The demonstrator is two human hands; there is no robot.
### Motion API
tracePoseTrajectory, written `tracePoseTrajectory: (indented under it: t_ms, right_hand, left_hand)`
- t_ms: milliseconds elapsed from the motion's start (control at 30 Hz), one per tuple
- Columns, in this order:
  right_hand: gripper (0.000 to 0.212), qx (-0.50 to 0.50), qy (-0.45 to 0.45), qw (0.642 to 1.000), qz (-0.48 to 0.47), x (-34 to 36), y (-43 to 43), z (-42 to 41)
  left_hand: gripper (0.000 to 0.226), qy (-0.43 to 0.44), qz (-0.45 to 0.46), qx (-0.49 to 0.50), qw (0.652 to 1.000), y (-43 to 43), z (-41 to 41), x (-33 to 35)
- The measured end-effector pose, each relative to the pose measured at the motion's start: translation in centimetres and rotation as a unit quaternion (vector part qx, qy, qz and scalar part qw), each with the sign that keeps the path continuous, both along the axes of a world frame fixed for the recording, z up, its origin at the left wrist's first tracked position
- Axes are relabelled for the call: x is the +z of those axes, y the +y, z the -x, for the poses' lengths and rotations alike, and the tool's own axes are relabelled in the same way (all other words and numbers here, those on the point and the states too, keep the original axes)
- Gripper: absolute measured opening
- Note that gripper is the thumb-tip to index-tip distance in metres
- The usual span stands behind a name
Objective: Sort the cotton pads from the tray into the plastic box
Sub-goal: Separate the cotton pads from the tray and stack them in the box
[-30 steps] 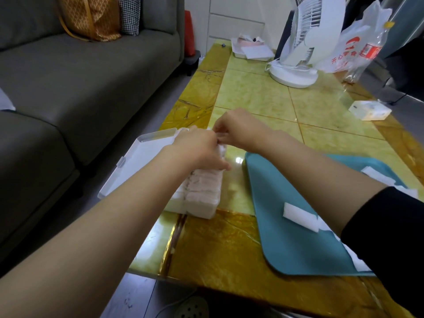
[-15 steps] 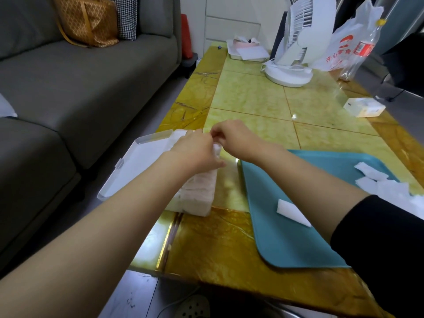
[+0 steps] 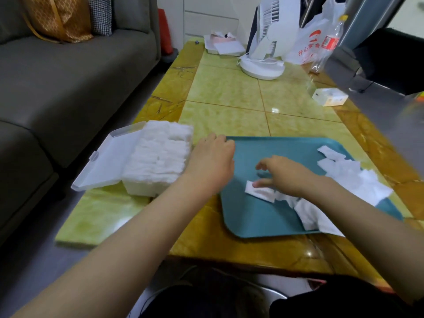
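Plastic box (image 3: 142,191) beside tray (image 3: 263,216) looks nearly full; many cotton pads (image 3: 351,177) remain. Right hand (image 3: 286,177) lies spread on one; left hand (image 3: 211,159) unclear

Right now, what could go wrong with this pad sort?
1. The plastic box is heaped with cotton pads above its rim; more may slide off or block the lid.
2. The box sits at the table edge, lid overhanging; the left hand close by could knock it.
3. Loose pads overlap under the right hand; it may lift several.
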State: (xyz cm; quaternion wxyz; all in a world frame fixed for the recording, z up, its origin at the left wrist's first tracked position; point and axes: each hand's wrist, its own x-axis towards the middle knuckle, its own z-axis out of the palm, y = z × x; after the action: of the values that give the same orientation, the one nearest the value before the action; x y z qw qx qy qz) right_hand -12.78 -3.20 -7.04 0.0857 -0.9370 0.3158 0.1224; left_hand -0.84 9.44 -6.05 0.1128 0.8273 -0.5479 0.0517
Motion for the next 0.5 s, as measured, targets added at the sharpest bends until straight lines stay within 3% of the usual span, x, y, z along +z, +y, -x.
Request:
tracePoseTrajectory:
  t_ms: [100,200,367,433,500]
  right_hand:
    - [0.054,-0.017,-0.005,0.999,-0.026,-0.8,0.0,2.0]
    - [0.038,-0.035,-0.062,0.996,-0.055,-1.4,0.3,2.5]
    - [0.017,-0.039,-0.127,0.990,-0.053,-2.2,0.9,2.4]
    - [0.012,-0.064,-0.198,0.976,-0.064,-2.6,1.4,2.4]
    - [0.009,-0.089,-0.271,0.955,-0.076,-2.8,1.6,2.4]
  left_hand:
    - [0.029,0.025,-0.052,-0.016,0.998,-0.6,2.1,-2.4]
    - [0.028,0.019,-0.099,-0.014,0.995,-0.6,3.6,-4.3]
    - [0.033,0.049,-0.064,0.040,0.996,-1.0,4.7,-4.8]
    - [0.028,0.130,-0.025,0.060,0.989,-1.4,5.1,-4.6]
    - [0.017,0.315,0.074,0.085,0.942,-1.8,5.5,-4.1]
